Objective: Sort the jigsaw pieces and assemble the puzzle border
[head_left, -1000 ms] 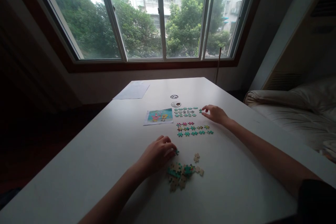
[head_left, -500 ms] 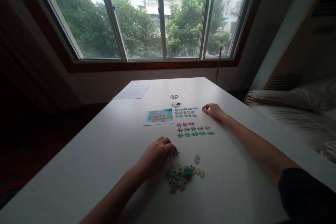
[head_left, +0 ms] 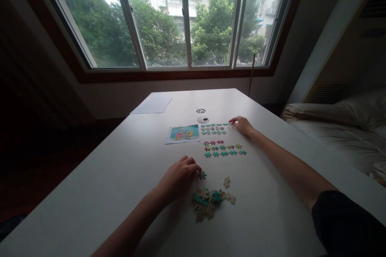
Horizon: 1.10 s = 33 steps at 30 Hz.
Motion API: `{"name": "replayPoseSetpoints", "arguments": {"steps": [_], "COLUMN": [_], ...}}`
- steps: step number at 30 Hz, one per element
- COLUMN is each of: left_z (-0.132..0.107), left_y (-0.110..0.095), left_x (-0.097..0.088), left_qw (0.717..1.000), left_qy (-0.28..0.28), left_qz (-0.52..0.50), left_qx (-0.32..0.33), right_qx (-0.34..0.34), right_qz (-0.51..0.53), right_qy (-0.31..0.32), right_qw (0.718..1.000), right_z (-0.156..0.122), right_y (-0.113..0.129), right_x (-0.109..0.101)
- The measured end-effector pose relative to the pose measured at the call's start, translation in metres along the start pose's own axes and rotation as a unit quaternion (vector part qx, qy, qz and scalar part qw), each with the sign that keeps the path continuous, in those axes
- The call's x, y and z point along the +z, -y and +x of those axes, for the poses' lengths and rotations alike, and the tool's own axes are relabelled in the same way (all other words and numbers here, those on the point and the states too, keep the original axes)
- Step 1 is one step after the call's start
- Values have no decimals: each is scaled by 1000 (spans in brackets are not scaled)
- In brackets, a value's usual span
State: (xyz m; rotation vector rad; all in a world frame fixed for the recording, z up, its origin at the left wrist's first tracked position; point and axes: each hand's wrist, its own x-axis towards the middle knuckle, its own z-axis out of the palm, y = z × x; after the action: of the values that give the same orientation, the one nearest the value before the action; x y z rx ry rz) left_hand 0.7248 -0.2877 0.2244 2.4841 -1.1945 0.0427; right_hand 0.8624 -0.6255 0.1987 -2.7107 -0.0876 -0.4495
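Note:
My left hand [head_left: 182, 174] rests on the table with its fingers closed on a green puzzle piece [head_left: 203, 175] at its fingertips. Just in front of me is a heap of puzzle pieces [head_left: 206, 204], some teal side up, some showing plain backs. At the right end of the farthest row of teal puzzle pieces [head_left: 213, 125], my right hand [head_left: 242, 125] pinches a small teal puzzle piece [head_left: 230, 123] against the table. Nearer rows hold pink, yellow and teal puzzle pieces [head_left: 224, 153]. Left of the rows lies a picture card [head_left: 184, 133] with cartoon figures.
Beyond the rows lie two round flat pieces [head_left: 203, 120]. White paper sheets [head_left: 152, 104] are at the far left of the white table [head_left: 99, 176]. A loose puzzle piece [head_left: 226, 182] lies plain side up near the heap. A sofa [head_left: 337, 124] stands to the right.
My right hand has moved a little to the left, bringing its puzzle piece to the end of the farthest row. My left hand stays almost still at its piece.

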Motion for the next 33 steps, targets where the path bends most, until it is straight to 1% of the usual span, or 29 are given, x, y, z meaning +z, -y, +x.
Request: {"name": "replayPoseSetpoints", "arguments": {"steps": [3,5,7,9,11,15,18,22,27,30,33], "left_z": [0,1,2,4,5,4,3,6,9,9,9], "left_y": [0,-1,-1,-2,-1,-1,-4,-14,-20,-21,-23], "left_x": [3,5,7,9,11,15,16,12,12,15,16], "left_qw": [1000,1000,1000,1000,999,997,993,975,927,906,891], "left_qy": [0,0,-1,2,6,-3,-24,-40,-55,-53,-47], "left_qz": [-8,-14,-21,-30,-42,-70,-108,-212,-357,-408,-441], "left_qx": [11,10,4,-2,-10,-22,-32,-62,-97,-100,-102], "right_qx": [-26,-52,-89,-145,-181,-212,-227,-250,-255,-265,-270], "right_qz": [13,24,42,80,109,130,129,124,113,108,100], "right_qy": [-20,-23,-15,-3,20,52,56,38,-2,-22,-38], "right_qw": [999,998,995,986,977,967,964,960,960,958,957], "right_z": [-14,-29,-49,-72,-97,-141,-162,-174,-176,-177,-178], "right_y": [17,31,48,65,81,103,113,124,132,133,132], "right_x": [-9,-16,-22,-26,-29,-31,-30,-30,-29,-28,-28]}}
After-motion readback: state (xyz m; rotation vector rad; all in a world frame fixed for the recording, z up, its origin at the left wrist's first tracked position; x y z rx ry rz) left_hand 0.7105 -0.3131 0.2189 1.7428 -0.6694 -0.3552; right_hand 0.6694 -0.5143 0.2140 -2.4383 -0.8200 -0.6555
